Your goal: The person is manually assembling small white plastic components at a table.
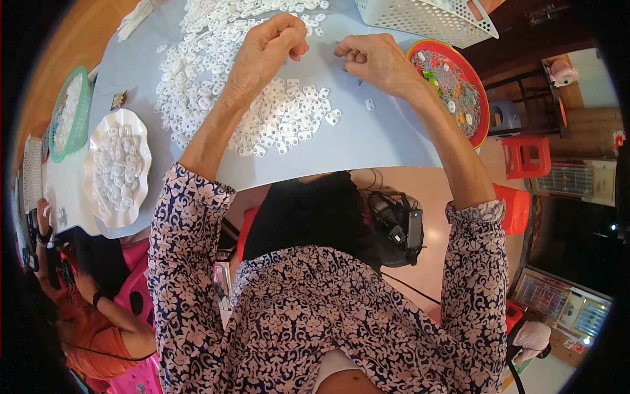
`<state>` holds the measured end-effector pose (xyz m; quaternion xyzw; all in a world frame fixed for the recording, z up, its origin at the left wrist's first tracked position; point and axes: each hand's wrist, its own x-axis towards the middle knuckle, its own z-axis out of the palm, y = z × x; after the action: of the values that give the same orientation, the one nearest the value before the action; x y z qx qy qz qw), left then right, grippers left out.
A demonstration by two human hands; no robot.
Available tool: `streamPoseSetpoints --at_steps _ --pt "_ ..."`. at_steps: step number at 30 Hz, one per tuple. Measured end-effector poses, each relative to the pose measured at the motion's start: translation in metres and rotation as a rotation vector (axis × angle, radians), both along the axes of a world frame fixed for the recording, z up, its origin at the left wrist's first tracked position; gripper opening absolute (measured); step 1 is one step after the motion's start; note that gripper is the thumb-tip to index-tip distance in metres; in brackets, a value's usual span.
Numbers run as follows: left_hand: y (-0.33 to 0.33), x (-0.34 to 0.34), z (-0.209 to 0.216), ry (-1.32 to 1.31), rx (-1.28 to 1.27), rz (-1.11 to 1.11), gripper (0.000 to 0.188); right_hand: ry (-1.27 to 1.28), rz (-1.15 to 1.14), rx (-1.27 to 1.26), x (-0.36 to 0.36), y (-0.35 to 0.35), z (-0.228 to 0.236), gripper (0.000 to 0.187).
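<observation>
Over the far part of the blue-grey table, my left hand is closed, its fingers curled toward the right. Across a small gap, my right hand has its fingers curled and thumb pressed in. What either hand holds, if anything, is too small or hidden to make out. A big heap of small white plastic pieces with holes spreads behind and left of my left forearm. A nearer pile of similar white pieces lies below my hands. One loose white piece sits below my right hand.
Right of my right hand stands a red bowl of small grey parts, partly behind my forearm. A white perforated basket is at the back. Left are a scalloped white dish of white pieces and a green basket. Another person sits left.
</observation>
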<state>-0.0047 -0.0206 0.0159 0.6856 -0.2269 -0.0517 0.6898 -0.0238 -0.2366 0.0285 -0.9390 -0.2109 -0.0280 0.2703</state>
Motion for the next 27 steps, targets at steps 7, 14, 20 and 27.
streamPoseSetpoints --at_steps 7,14,20,27 --pt "0.005 0.006 -0.001 0.011 0.009 0.042 0.02 -0.096 -0.043 -0.052 -0.002 -0.001 -0.004 0.009" --pt "0.005 0.005 -0.003 -0.014 0.05 0.053 0.021 -0.215 -0.047 -0.039 0.001 -0.007 -0.01 0.011" --pt "0.006 0.005 -0.002 -0.01 0.039 0.051 0.021 -0.029 -0.134 0.129 -0.004 0.003 -0.001 0.012" --pt "0.014 0.015 -0.001 -0.054 0.044 0.113 0.023 -0.048 -0.178 0.06 -0.006 0.014 -0.003 0.014"
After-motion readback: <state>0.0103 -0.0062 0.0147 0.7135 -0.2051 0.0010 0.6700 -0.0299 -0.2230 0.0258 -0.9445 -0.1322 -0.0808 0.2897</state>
